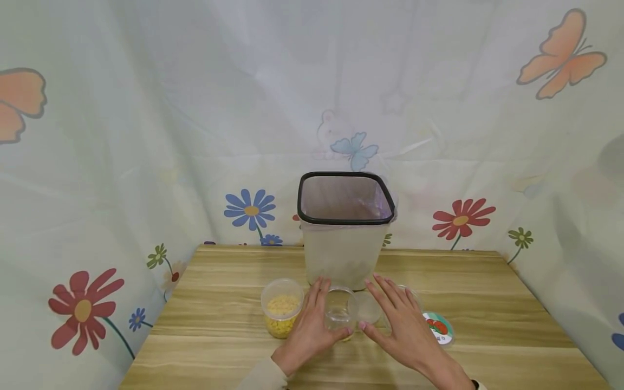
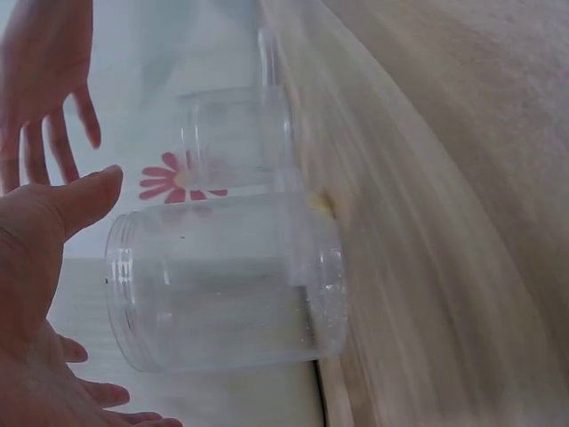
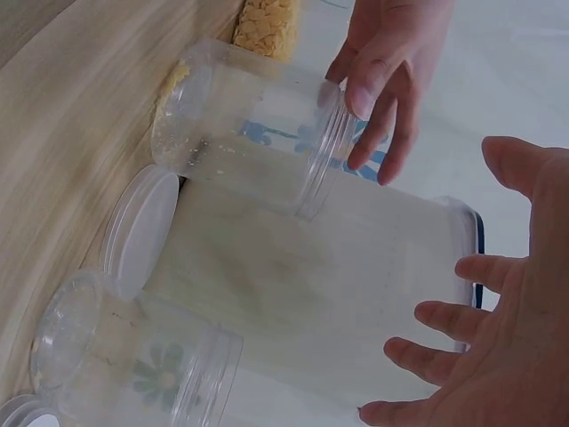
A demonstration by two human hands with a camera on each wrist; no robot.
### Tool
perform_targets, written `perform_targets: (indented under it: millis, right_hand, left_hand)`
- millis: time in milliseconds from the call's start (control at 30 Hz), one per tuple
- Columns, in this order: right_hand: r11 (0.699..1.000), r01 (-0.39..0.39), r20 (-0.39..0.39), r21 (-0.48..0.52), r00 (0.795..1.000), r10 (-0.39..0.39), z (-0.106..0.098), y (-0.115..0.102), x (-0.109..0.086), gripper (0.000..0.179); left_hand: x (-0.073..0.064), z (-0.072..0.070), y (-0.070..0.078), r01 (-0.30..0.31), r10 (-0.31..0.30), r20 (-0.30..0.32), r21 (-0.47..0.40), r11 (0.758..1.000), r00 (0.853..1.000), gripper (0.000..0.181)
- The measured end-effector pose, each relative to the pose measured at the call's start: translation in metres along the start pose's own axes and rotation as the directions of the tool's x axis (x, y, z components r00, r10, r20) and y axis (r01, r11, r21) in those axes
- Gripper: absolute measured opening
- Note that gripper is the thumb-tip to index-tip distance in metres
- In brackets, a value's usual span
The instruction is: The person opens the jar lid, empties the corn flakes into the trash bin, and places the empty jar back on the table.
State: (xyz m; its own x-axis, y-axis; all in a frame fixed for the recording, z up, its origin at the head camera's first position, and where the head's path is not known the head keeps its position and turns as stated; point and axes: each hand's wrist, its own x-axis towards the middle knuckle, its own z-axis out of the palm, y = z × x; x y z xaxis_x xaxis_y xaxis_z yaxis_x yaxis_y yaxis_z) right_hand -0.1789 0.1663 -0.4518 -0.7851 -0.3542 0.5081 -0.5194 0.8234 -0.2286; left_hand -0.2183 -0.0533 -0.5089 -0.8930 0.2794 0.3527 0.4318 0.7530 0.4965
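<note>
A clear screw-top jar [image 1: 341,309] stands upright between my two hands, with a few small crumbs showing inside in the right wrist view. My left hand [image 1: 312,327] is beside its mouth, fingers extended and thumb out, holding nothing. The right hand [image 1: 407,333] hovers to the right with fingers spread, apart from the jar. Close to my left hand stands an uncapped tub of yellow flakes [image 1: 283,310]. A second clear jar [image 3: 133,347] is partly hidden behind my right hand in the head view. Between the two jars lies a whitish lid [image 3: 142,233].
Behind the jars stands a tall pale bin [image 1: 343,249] with a black rim and a bag liner. A round lid with a red picture [image 1: 440,328] lies at the right. Some yellow bits [image 1: 347,338] lie by the jar's base. Patterned cloth [image 1: 253,108] surrounds the wooden table [image 1: 219,336].
</note>
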Motion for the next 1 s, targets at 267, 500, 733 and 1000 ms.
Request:
perform_targets:
  millis: [267, 500, 733, 1000]
  right_hand:
    - [1.0, 0.005, -0.006, -0.003, 1.0, -0.005, 0.0, -0.002, 0.0, 0.08]
    - [1.0, 0.001, -0.002, 0.01, 1.0, -0.001, -0.002, -0.003, 0.002, 0.079]
    - [1.0, 0.011, -0.009, 0.017, 1.0, -0.011, -0.002, -0.004, 0.005, 0.079]
    - [1.0, 0.017, -0.003, 0.016, 1.0, -0.017, -0.001, -0.006, 0.008, 0.078]
  left_hand:
    - [-0.002, -0.01, 0.006, -0.053, 0.054, -0.031, 0.047, 0.998, 0.998, 0.1]
    - [-0.001, -0.021, 0.008, -0.083, 0.086, -0.052, 0.054, 0.995, 0.995, 0.09]
    - [-0.001, -0.026, 0.007, -0.09, 0.1, -0.082, 0.119, 0.989, 0.992, 0.083]
    - [-0.002, -0.034, 0.005, -0.117, 0.151, -0.133, 0.235, 0.965, 0.98, 0.074]
